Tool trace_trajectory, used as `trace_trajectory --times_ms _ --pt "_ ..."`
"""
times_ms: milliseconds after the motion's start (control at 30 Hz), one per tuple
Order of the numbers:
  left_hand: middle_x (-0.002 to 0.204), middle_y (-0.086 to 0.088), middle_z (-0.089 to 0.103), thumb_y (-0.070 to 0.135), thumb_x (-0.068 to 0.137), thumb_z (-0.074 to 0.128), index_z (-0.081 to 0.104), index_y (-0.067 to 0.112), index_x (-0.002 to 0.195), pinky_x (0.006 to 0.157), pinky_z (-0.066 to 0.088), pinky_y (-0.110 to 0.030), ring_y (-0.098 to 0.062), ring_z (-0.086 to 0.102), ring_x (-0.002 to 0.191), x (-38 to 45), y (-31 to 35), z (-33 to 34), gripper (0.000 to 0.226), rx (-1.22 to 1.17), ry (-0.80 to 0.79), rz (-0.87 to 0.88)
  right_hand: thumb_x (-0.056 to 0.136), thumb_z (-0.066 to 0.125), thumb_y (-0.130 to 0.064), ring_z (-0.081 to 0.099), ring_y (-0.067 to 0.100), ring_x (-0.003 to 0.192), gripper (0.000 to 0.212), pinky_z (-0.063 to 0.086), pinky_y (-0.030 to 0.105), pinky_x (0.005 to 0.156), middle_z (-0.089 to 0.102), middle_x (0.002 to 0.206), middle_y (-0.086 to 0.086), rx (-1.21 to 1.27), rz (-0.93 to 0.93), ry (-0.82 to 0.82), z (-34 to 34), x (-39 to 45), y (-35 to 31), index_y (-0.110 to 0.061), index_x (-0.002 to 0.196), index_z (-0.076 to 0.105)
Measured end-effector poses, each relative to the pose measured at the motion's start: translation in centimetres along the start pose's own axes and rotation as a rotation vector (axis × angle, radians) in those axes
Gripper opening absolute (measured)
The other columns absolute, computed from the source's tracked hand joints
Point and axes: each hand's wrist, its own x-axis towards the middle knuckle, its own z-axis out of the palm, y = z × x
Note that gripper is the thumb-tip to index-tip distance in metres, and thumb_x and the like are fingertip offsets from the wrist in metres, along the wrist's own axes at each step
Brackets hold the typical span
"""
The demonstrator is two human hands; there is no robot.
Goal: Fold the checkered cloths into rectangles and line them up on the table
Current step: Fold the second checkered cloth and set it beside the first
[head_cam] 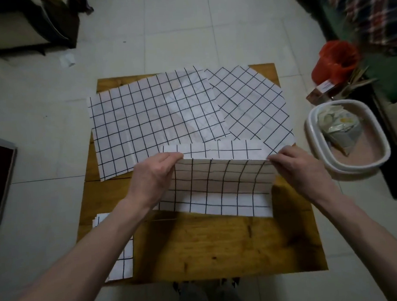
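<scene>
Wooden desk [218, 244]: left hand [153, 172] and right hand [299, 167] pinching raised cloth [219, 183] corners; probably light, limp; best gripped at corners.

Part of the folded cloth stack [120, 254] at the near left corner of the table [218, 244] is hidden under the left forearm. The plaid fabric [373, 16] far right of the table is blurred and cut off by the edge. A dark object [0, 179] left of the table is cropped.
</scene>
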Motion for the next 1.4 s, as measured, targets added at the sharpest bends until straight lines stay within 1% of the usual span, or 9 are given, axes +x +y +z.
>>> trace_trajectory --times_ms 167,333,467,567,733,1067,1167,1267,1400 --pt "0.116 -0.017 0.076 -0.006 0.095 0.063 0.071 0.002 0.124 0.082 0.064 -0.046 -0.032 0.076 0.102 1.0 -0.5 -2.5 0.031 0.019 0.156 0.000 0.094 0.070 -0.001 0.061 0.036 0.083 0.027 0.049 0.039 0.060 0.068 0.099 0.021 -0.121 -0.027 0.245 -3.6 2.0 -0.8 -0.002 0.121 0.075" --pt "0.123 -0.015 0.074 -0.017 0.090 0.067 0.072 0.002 0.124 0.091 0.061 -0.042 -0.029 0.073 0.111 -1.1 0.2 -1.6 0.039 -0.012 0.239 -0.006 0.098 0.066 0.001 0.062 0.038 0.089 0.030 0.052 0.048 0.070 0.068 0.108 0.022 -0.168 -0.035 0.347 -3.2 -1.1 -1.5 -0.003 0.127 0.072" --pt "0.125 -0.015 0.073 -0.013 0.095 0.051 0.073 0.002 0.124 0.093 0.061 -0.043 -0.028 0.073 0.113 -4.9 1.3 1.3 0.039 -0.067 0.186 0.001 0.097 0.065 -0.005 0.062 0.037 0.092 0.030 0.049 0.048 0.074 0.069 0.108 0.019 -0.137 0.004 0.291 0.0 -6.0 -1.7 -0.006 0.125 0.074" --pt "0.121 -0.015 0.074 -0.008 0.096 0.045 0.074 0.002 0.122 0.092 0.062 -0.042 -0.027 0.074 0.110 -7.4 2.3 3.8 0.040 -0.094 0.123 -0.002 0.091 0.069 0.007 0.063 0.037 0.091 0.035 0.047 0.046 0.075 0.069 0.109 0.018 -0.117 0.053 0.214 2.9 -9.1 -1.4 -0.006 0.123 0.075" --pt "0.117 -0.015 0.075 -0.021 0.076 0.062 0.074 0.003 0.119 0.095 0.057 -0.041 -0.027 0.076 0.105 -10.2 3.4 7.4 0.050 -0.134 0.012 -0.063 0.072 0.081 0.017 0.063 0.037 0.096 0.058 0.047 0.045 0.077 0.069 0.112 0.019 -0.108 0.133 0.061 6.6 -12.5 -0.8 -0.005 0.125 0.074" --pt "0.124 -0.011 0.073 0.002 0.069 0.092 0.076 0.008 0.116 0.094 0.061 -0.041 -0.026 0.073 0.111 -14.7 4.2 10.4 0.050 -0.138 -0.240 -0.102 0.084 0.079 -0.002 0.062 0.038 0.107 0.045 0.049 0.049 0.087 0.069 0.123 0.018 -0.141 0.248 -0.069 9.8 -15.8 -1.1 -0.008 0.129 0.072" --pt "0.129 -0.008 0.070 0.011 0.080 0.080 0.074 0.010 0.119 0.095 0.061 -0.045 -0.024 0.066 0.120 -15.3 4.5 10.5 0.039 -0.129 -0.246 -0.108 0.096 0.050 -0.025 0.054 0.029 0.116 0.043 0.038 0.044 0.096 0.068 0.128 0.014 -0.162 0.299 -0.033 9.3 -15.8 -2.5 -0.011 0.132 0.069" --pt "0.142 -0.009 0.062 0.016 0.094 0.066 0.065 0.011 0.136 0.108 0.053 -0.048 -0.023 0.056 0.133 -15.1 5.6 11.4 0.042 -0.126 -0.198 -0.166 0.101 0.041 -0.027 0.047 0.027 0.137 0.051 0.034 0.042 0.110 0.056 0.148 0.013 -0.086 0.243 -0.039 9.5 -14.6 -5.2 -0.009 0.146 0.055" --pt "0.174 -0.011 0.012 0.033 0.108 0.029 0.018 0.013 0.166 0.129 0.016 -0.048 -0.024 0.008 0.161 -13.8 8.6 13.2 0.062 0.034 -0.300 -0.199 0.111 0.029 -0.044 0.013 0.019 0.160 0.061 0.016 0.045 0.126 0.017 0.173 0.005 -0.020 0.039 -0.214 12.1 -13.0 -10.9 -0.016 0.165 0.023"
